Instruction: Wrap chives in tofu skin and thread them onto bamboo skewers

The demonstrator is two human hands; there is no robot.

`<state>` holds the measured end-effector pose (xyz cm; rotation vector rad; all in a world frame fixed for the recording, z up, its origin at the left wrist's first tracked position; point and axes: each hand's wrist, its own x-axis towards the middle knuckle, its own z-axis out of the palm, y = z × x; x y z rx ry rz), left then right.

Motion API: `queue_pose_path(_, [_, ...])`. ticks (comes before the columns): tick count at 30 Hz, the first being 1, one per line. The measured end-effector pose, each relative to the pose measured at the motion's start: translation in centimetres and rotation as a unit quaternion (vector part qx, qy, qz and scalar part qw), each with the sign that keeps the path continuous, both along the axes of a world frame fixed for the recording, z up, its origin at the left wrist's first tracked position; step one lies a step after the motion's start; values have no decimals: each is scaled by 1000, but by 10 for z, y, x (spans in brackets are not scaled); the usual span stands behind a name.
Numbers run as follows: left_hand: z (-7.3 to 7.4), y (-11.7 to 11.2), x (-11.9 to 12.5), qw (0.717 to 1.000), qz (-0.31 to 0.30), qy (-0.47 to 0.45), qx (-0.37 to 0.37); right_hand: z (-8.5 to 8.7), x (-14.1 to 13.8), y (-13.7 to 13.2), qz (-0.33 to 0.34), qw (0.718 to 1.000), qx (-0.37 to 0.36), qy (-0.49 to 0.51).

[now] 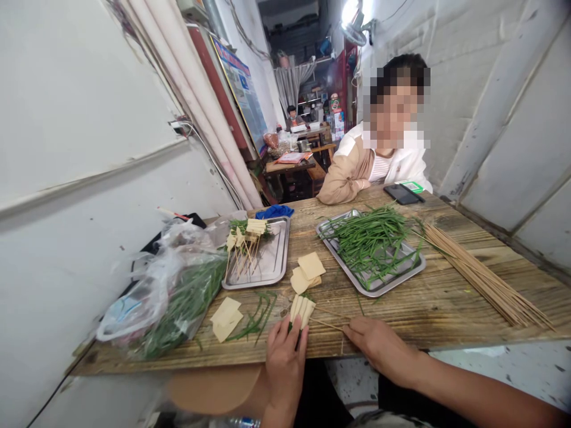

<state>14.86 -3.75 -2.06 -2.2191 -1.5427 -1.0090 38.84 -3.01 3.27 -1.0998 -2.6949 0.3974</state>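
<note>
Near the front edge of the wooden table, my left hand presses its fingers on a row of pale tofu-sheet rolls with green chives showing at the ends. From the right side, my right hand pinches the end of a thin wooden skewer whose other end meets the rolls. A second skewer seems to lie just above it. Flat square tofu sheets are stacked beyond the rolls. More tofu sheets rest to the left, beside loose chives.
A metal tray holds finished-looking skewers; another tray carries cut chives. Bundled skewers lie at right. A plastic bag of greens fills the left. Across the table sits a person near a phone.
</note>
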Motion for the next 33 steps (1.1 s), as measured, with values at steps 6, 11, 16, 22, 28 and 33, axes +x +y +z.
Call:
queue_pose_path(6, [3, 1, 0, 1000, 1, -22, 11, -8, -2, 3, -3, 1000, 22, 6])
queue_pose_path(11, [4, 0, 1, 1000, 1, -23, 8, -7, -4, 5, 0, 999, 36, -3])
queue_pose_path(16, [6, 1, 1, 1000, 4, -18, 16, -7, -6, 7, 5, 999, 35, -6])
queue_pose_path(22, [7, 2, -1, 998, -30, 32, 33, -8, -11, 10, 6, 999, 44, 0])
queue_pose_path(28, [7, 2, 1, 1000, -11, -6, 29, -13, -23, 16, 20, 999, 50, -3])
queue_pose_path(33, [5, 4, -1, 999, -16, -4, 36, -16, -33, 19, 15, 997, 69, -21])
